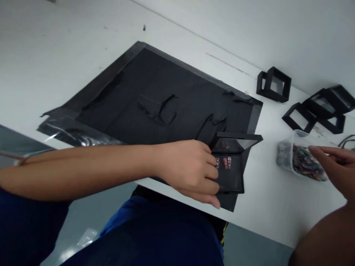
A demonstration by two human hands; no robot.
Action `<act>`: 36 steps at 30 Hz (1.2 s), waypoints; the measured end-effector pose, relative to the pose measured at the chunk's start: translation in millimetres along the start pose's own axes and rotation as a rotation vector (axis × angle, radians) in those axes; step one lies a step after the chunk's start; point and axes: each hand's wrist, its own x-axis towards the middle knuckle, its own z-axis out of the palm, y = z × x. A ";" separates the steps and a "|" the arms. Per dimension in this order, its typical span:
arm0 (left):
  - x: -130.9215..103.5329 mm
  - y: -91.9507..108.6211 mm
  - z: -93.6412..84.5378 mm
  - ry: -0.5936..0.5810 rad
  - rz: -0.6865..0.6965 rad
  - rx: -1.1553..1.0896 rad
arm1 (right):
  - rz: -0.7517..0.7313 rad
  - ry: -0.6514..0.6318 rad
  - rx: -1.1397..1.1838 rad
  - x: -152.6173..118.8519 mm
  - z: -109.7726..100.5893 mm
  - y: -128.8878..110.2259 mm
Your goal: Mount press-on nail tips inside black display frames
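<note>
My left hand point(194, 170) is closed, with its fingers curled over the left side of a shallow black case point(234, 181). The thumb lies by the case's front edge. Its windowed lid point(241, 142) is tilted up at the back. Inside lie a few pink, glittery false nails point(227, 162); my fingers cover the case's left part. At the right, my right hand point(337, 162) is over the edge of a clear plastic tub point(285, 155) full of small multicoloured pieces. Thumb and fingertips come together there, and whatever is between them is hidden.
A torn black sheet point(124, 92), taped along its edges, covers much of the white table point(263, 207). Several black box frames point(277, 85) stand near the wall, with more of them stacked at the far right. Some dark cable point(346, 140) lies behind the tub.
</note>
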 end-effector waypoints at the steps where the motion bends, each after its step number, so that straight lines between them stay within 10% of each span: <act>1: 0.0 -0.3 0.0 -0.026 -0.008 -0.006 | 0.064 -0.024 -0.050 -0.8 3.5 -5.1; 24: 1.9 -0.1 -5.3 -0.052 -0.015 0.064 | 0.110 -0.173 0.052 -1.8 29.8 -23.0; 36: 4.1 1.8 -4.6 -0.002 0.015 0.103 | -0.116 0.061 0.632 -24.5 14.0 -39.6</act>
